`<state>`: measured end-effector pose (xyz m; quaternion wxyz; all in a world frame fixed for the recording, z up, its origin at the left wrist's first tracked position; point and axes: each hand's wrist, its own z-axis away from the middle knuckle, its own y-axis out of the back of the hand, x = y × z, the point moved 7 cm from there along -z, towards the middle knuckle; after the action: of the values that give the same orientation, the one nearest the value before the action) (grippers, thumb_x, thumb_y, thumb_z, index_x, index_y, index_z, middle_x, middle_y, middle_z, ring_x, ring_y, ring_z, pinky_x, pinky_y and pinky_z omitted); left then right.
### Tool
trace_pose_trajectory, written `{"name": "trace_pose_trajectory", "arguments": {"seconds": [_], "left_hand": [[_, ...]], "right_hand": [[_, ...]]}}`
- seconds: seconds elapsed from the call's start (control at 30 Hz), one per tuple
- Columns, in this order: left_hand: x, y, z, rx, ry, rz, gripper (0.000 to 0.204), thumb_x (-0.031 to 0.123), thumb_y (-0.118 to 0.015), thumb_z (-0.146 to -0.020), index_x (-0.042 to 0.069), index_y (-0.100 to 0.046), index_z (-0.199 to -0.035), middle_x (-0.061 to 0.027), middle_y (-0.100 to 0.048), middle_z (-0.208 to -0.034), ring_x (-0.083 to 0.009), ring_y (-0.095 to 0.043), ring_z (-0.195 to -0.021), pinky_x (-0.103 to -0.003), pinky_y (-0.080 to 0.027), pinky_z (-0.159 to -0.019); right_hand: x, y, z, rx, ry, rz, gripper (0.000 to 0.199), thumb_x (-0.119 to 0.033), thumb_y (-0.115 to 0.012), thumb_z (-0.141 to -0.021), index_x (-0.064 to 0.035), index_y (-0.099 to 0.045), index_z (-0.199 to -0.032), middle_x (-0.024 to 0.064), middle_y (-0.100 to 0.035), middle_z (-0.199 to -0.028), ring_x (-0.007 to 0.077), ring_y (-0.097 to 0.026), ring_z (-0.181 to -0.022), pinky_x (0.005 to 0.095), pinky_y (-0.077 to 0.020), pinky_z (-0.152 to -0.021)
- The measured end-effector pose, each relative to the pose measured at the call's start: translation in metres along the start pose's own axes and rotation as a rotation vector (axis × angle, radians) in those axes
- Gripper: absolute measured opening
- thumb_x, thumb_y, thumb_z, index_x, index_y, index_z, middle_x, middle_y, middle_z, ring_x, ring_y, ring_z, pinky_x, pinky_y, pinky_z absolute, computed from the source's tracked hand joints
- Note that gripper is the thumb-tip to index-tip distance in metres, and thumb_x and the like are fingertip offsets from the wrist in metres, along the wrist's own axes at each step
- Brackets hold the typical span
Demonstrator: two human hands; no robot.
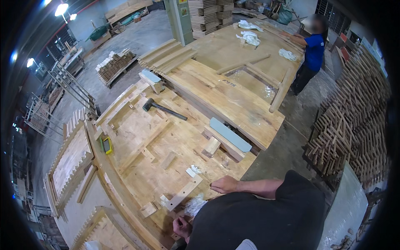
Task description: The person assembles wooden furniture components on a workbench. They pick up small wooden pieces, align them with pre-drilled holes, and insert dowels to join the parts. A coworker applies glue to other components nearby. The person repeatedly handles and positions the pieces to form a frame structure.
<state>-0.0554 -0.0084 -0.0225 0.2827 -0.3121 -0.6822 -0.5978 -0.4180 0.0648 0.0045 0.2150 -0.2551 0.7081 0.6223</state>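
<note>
Both hands are curled; whether anything is gripped by the left hand or the right hand cannot be told. Near them, a drilled wooden strip and a white cloth are laid on the bench, a mallet placed farther off.

Even, fairly bright light covers the desk, with only soft shadows beside the wooden blocks, while white lamps at the upper left burn out into glare. Pale highlights gleam on the clear sheet at lower right, and the dark shirt loses its detail. Fisheye distortion bends straight edges toward a black, soft rim, and a blur covers the far person's head.
</note>
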Motion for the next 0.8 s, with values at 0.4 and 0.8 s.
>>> {"name": "trace_pose_trajectory", "arguments": {"seconds": [0.4,0.8], "left_hand": [[0.0,0.001,-0.002,0.004,-0.001,-0.033,0.02,0.016,-0.072,-0.098,0.002,-0.068,-0.085,-0.0174,-0.068,-0.076,-0.0363,-0.066,-0.066,-0.045,-0.051,-0.062],[0.005,0.001,-0.002,0.041,-0.063,-0.015,0.019,0.015,-0.073,-0.098,0.002,-0.067,-0.084,-0.0162,-0.066,-0.074,-0.0348,-0.065,-0.066,-0.044,-0.05,-0.062]], "right_hand": [[-0.002,-0.001,-0.004,-0.064,0.008,0.029,0.025,-0.035,-0.06,-0.107,-0.0112,-0.062,-0.098,0.0111,-0.068,-0.084,0.0357,-0.071,-0.078,0.0496,-0.0571,-0.065],[0.0,-0.006,-0.004,-0.104,-0.015,0.06,0.025,-0.035,-0.059,-0.107,-0.0119,-0.063,-0.1,0.0122,-0.07,-0.086,0.0376,-0.072,-0.079,0.0525,-0.0575,-0.067]]}}
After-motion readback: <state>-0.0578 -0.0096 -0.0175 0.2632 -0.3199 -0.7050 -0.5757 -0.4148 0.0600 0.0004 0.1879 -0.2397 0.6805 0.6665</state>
